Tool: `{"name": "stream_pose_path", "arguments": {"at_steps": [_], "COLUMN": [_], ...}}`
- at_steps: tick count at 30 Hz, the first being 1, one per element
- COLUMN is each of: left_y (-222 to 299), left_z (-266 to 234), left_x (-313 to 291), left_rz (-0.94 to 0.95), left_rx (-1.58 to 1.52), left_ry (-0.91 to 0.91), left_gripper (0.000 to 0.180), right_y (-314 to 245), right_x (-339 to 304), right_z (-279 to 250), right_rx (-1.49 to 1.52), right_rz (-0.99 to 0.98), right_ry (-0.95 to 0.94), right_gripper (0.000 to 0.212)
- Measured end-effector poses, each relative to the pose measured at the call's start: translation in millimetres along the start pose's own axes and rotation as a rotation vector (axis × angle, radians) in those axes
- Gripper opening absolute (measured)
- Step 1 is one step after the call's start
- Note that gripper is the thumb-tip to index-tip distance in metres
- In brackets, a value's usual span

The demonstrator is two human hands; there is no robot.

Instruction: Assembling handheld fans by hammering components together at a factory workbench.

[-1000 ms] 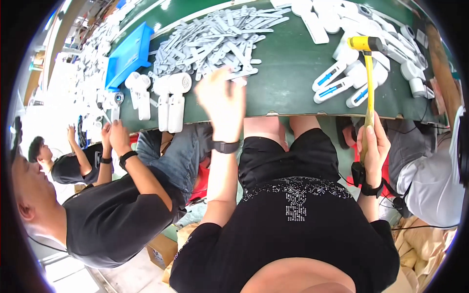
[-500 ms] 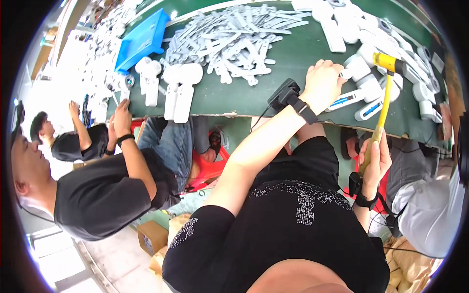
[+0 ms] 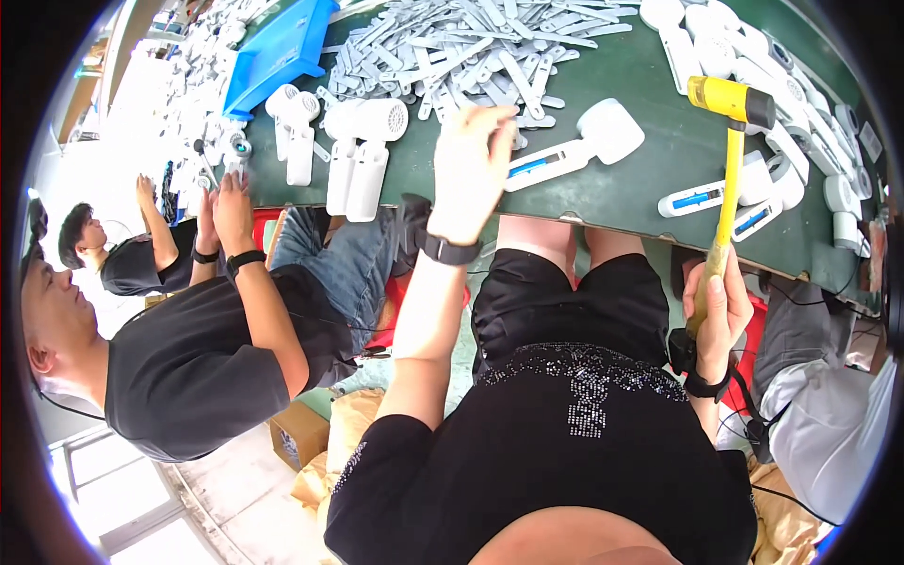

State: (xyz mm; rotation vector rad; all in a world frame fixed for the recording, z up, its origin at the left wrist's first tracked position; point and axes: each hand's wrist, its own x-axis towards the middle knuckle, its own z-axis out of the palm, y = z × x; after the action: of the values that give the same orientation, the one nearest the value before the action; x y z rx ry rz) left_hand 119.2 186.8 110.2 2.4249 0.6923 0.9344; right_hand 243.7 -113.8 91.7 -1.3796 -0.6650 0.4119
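Observation:
My left hand [image 3: 471,174] is over the near edge of a heap of flat grey-white plastic strips [image 3: 443,56]. Its fingers are bent but apart, and I make out nothing held in them. Right beside it lies a white handheld fan [image 3: 609,132], its handle uncovered to show a blue part inside, the handle's end close to my wrist. My right hand [image 3: 720,306] is closed around the yellow handle of a mallet [image 3: 733,102], held upright at the bench's front edge. The mallet's head is yellow with a dark striking face.
Two more opened fans [image 3: 702,200] lie behind the mallet, with many white fans [image 3: 800,104] piled at the right. White fans [image 3: 363,155] and a blue tray [image 3: 281,61] are at the left of the green bench [image 3: 603,202]. Co-workers sit on both sides.
My left hand has moved left from the fans at the right to the strips. An opened fan now lies mid-bench beside it. The right hand keeps the mallet upright, nearly still.

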Motion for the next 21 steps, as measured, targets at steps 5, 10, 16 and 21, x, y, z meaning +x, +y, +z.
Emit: {"name": "stream_pose_path", "arguments": {"at_steps": [5, 10, 16, 21], "left_y": [-33, -35, -18, -9], "left_z": [13, 13, 31, 56], "left_x": [52, 60, 61, 64], "left_rz": [0.392, 0.4, 0.325, 0.217], "left_rx": [0.278, 0.49, 0.602, 0.596], "left_ry": [-0.004, -0.188, -0.106, -0.123], "left_gripper": [0.027, 0.016, 0.013, 0.014], "right_y": [3, -3, -3, -3], "right_x": [7, 6, 8, 14], "right_z": [6, 6, 5, 6], "right_rx": [-0.018, -0.04, 0.004, 0.039], "right_rz": [-0.032, -0.007, 0.049, 0.052], "right_ry": [-0.026, -0.028, -0.028, -0.023], "right_gripper": [0.044, 0.044, 0.045, 0.045]}}
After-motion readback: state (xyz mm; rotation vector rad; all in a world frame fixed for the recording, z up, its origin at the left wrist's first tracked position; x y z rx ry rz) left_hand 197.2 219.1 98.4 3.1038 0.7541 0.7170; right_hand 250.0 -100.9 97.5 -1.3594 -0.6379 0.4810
